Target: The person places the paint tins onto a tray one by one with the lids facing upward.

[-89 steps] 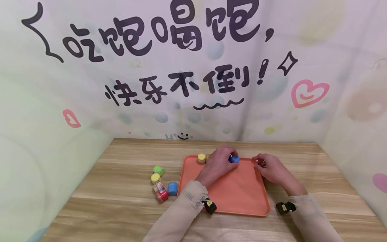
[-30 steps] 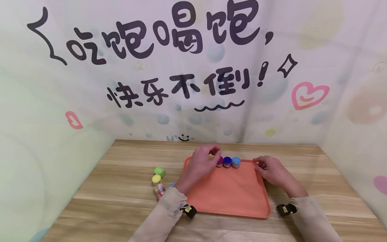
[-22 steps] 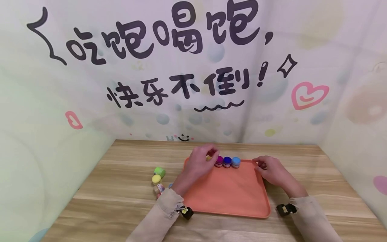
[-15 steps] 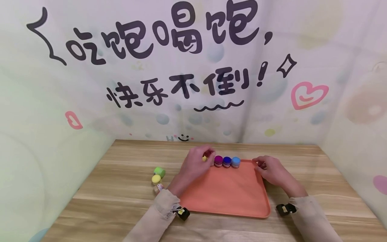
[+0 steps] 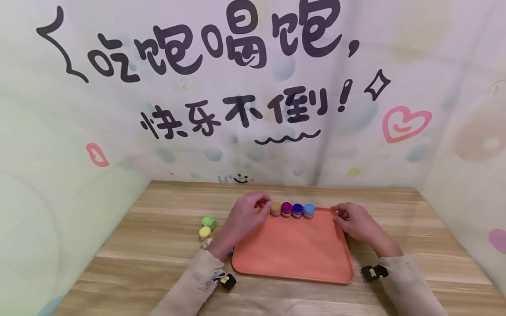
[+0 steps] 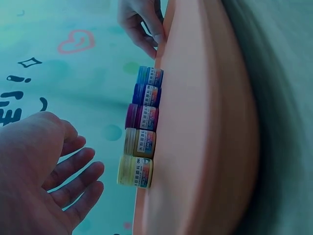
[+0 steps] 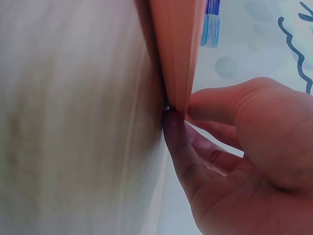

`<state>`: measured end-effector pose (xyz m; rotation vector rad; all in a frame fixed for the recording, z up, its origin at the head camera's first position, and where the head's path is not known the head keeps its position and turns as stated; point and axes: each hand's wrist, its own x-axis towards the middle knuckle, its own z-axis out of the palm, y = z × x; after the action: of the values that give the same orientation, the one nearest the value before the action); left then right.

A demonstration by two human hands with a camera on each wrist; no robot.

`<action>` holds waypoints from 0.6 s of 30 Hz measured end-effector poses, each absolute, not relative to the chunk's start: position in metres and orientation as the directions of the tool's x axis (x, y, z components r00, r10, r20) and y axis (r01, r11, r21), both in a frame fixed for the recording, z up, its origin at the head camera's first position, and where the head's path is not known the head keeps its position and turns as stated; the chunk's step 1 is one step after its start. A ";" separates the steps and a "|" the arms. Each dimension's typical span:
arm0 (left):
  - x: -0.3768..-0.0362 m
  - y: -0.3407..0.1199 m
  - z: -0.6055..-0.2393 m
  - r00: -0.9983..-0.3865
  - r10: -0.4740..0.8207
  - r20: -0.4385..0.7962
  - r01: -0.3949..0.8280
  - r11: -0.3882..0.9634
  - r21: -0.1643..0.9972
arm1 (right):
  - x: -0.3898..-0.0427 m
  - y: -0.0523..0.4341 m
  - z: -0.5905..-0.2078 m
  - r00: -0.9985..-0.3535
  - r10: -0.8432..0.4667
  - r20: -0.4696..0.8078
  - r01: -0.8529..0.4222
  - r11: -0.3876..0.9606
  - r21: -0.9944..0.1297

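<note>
A row of small paint jars stands along the far edge of the orange tray [image 5: 292, 259]: light blue jar [image 5: 309, 211], dark blue jar [image 5: 297, 211], magenta jar [image 5: 286, 210], gold jar [image 5: 276, 209] and yellow jar [image 6: 135, 171]. My left hand [image 5: 247, 213] hovers at the yellow end, covering that jar in the head view. In the left wrist view its fingers are loosely bent and apart from the jars. At the tray's far right corner my right hand [image 5: 356, 221] pinches the rim, thumb on one side and fingertip on the other in the right wrist view.
Left of the tray, on the wooden table [image 5: 138, 263], lie more jars: a green jar [image 5: 209, 223], a yellow-lidded jar [image 5: 205, 232] and a tan jar [image 5: 206, 243]. The left forearm partly hides this group. Printed fabric walls enclose the table at back and sides.
My left hand has let go of the light blue jar and shifted left along the row, uncovering the dark blue, magenta and gold jars. My right hand has stayed at the tray corner.
</note>
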<state>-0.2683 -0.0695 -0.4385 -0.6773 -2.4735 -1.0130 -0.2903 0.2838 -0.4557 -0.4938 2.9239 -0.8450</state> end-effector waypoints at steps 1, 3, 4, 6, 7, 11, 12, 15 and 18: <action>-0.268 -0.071 -0.439 -0.811 0.289 0.509 0.563 0.623 0.543 | -0.290 0.284 -0.456 -0.947 -0.321 0.032 -0.289 0.798 -0.528; -0.267 -0.073 -0.439 -0.815 0.294 0.500 0.559 0.628 0.542 | -0.290 0.284 -0.455 -0.946 -0.321 0.033 -0.289 0.799 -0.527; -0.267 -0.075 -0.440 -0.815 0.295 0.498 0.558 0.632 0.538 | -0.290 0.284 -0.455 -0.946 -0.321 0.033 -0.289 0.800 -0.526; -0.266 -0.077 -0.441 -0.816 0.297 0.496 0.554 0.644 0.528 | -0.289 0.284 -0.455 -0.946 -0.321 0.033 -0.290 0.800 -0.525; -0.266 -0.078 -0.441 -0.815 0.299 0.497 0.556 0.645 0.524 | -0.289 0.283 -0.455 -0.947 -0.321 0.034 -0.290 0.800 -0.525; -0.265 -0.085 -0.442 -0.813 0.299 0.499 0.557 0.651 0.516 | -0.289 0.284 -0.454 -0.947 -0.319 0.028 -0.285 0.801 -0.527; -0.264 -0.086 -0.443 -0.813 0.298 0.500 0.556 0.653 0.514 | -0.289 0.284 -0.454 -0.948 -0.318 0.026 -0.283 0.800 -0.529; -0.261 -0.092 -0.443 -0.820 0.289 0.494 0.543 0.666 0.512 | -0.289 0.284 -0.455 -0.948 -0.318 0.026 -0.283 0.800 -0.530; -0.259 -0.098 -0.442 -0.833 0.281 0.476 0.526 0.669 0.525 | -0.289 0.285 -0.456 -0.948 -0.316 0.032 -0.284 0.800 -0.529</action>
<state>-0.2585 -0.0984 -0.4421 -0.6361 -2.5300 -0.9561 -0.2893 0.2848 -0.4559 -0.4887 2.9246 -0.8454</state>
